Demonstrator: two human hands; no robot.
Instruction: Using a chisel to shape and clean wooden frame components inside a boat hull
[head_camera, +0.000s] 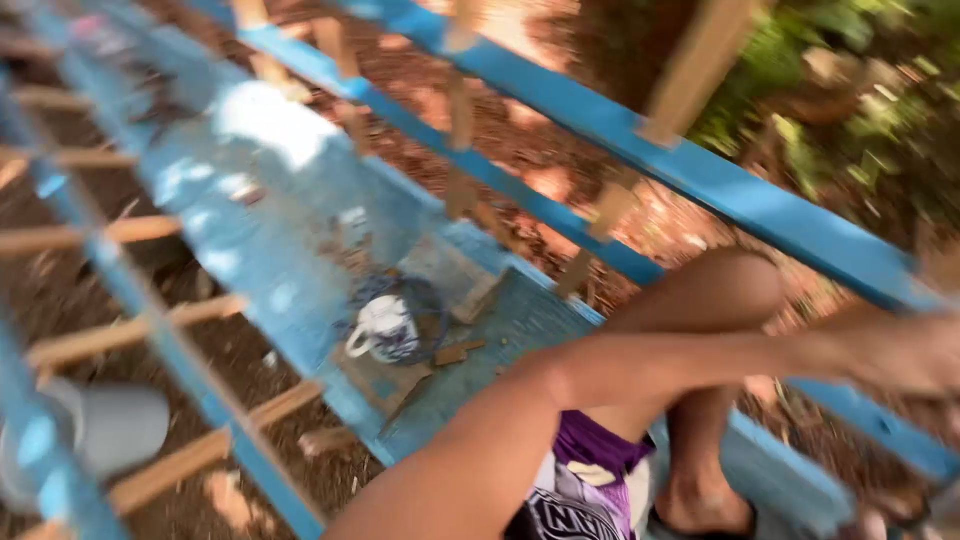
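Observation:
The view is blurred by motion. My left arm runs from the bottom middle to the right edge, where my left hand (905, 352) lies between two blue painted rails (760, 205); its fingers are too smeared to read. My right hand is out of view. A white mug (383, 328) with a dark pattern stands on a blue board (510, 320), well to the left of my hand. A dark blue cord loops around the mug.
Blue rails joined by bare wooden rungs (130, 335) cross the whole view over red-brown soil. A grey cup-like object (115, 425) sits at the lower left. My bent knee (725, 290) and foot (700, 500) rest on the board. Green plants (850, 90) grow at the top right.

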